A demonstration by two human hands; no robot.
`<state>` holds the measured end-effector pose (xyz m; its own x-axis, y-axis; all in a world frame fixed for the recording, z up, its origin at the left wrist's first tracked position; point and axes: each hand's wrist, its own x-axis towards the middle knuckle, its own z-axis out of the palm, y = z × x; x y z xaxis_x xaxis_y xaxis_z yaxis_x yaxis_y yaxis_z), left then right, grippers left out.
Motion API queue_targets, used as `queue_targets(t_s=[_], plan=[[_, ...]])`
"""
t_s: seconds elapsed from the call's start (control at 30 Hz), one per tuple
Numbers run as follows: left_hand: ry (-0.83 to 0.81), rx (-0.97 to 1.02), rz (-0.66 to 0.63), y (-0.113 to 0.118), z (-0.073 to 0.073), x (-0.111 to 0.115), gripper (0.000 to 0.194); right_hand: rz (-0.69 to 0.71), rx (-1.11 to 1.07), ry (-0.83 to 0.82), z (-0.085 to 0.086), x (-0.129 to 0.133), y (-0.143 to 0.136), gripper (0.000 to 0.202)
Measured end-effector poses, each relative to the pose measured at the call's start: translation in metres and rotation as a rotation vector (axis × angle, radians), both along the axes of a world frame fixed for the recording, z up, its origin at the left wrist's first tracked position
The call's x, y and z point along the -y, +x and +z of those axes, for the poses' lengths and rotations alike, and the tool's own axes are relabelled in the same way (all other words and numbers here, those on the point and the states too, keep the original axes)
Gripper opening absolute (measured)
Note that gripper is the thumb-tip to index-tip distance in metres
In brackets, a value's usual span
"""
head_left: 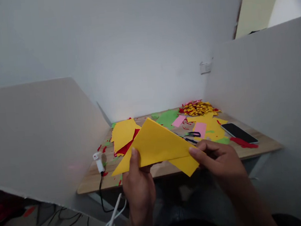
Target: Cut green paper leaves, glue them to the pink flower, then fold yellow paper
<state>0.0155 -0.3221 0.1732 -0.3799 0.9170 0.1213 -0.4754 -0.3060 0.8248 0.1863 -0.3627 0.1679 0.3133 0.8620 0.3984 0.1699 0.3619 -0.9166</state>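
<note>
A folded sheet of yellow paper [158,140] is held up in front of the table's front edge, its peak pointing up and a flap hanging below its right part. My left hand [139,181] grips it near the lower left, thumb on the front face. At its right corner my right hand [218,158] pinches the paper between thumb and fingers. Scissors [193,134] with dark handles lie on the table behind the paper, partly hidden by it.
On the wooden table [89,175] are yellow sheets [124,131], green paper [168,117], pink pieces [200,129] and red scraps. A pile of small yellow and red pieces [198,108] stands at the back right. A phone [239,133] lies right, a white corded device [99,162] left.
</note>
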Motion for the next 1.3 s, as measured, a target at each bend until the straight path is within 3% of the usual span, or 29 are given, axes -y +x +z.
queue_targets(t_s=[0.17, 0.23, 0.3, 0.4, 0.5, 0.63, 0.73, 0.8, 0.9, 1.03, 1.1, 1.3], plan=[[0.075, -0.141, 0.019, -0.034, -0.017, -0.041, 0.041, -0.022, 0.026, -0.069, -0.019, -0.011, 0.016, 0.035], [0.166, -0.384, 0.216, -0.043, -0.019, -0.054, 0.036, -0.04, 0.023, -0.088, -0.025, -0.018, 0.022, 0.033], [0.268, -0.681, 0.283, -0.042, -0.021, -0.063, 0.033, -0.031, 0.035, -0.101, -0.031, -0.028, 0.024, 0.034], [0.392, -0.979, 0.074, -0.025, -0.033, -0.074, 0.053, 0.016, 0.02, -0.133, -0.046, -0.045, 0.023, 0.038], [0.406, -1.114, -0.061, -0.008, -0.063, -0.089, 0.056, 0.02, -0.082, -0.18, -0.073, -0.065, 0.019, 0.046], [0.324, -1.165, -0.009, -0.006, -0.109, -0.109, 0.029, -0.06, -0.001, -0.312, -0.117, -0.087, 0.018, 0.053], [0.279, -1.237, 0.002, -0.016, -0.128, -0.114, 0.01, -0.117, 0.114, -0.352, -0.144, -0.093, 0.023, 0.047], [0.303, -1.305, -0.14, -0.022, -0.133, -0.114, 0.006, -0.197, 0.201, -0.348, -0.157, -0.093, 0.028, 0.039], [0.356, -1.412, -0.478, -0.031, -0.134, -0.11, 0.02, -0.282, 0.312, -0.27, -0.168, -0.089, 0.033, 0.035], [0.343, -1.529, -0.81, -0.039, -0.135, -0.11, 0.024, -0.183, 0.422, -0.133, -0.173, -0.095, 0.03, 0.034], [0.303, -1.514, -0.831, -0.04, -0.134, -0.114, 0.025, -0.125, 0.466, -0.103, -0.172, -0.107, 0.026, 0.033], [0.308, -1.656, -0.688, -0.026, -0.139, -0.136, 0.026, -0.04, 0.582, -0.181, -0.171, -0.155, 0.019, 0.042]])
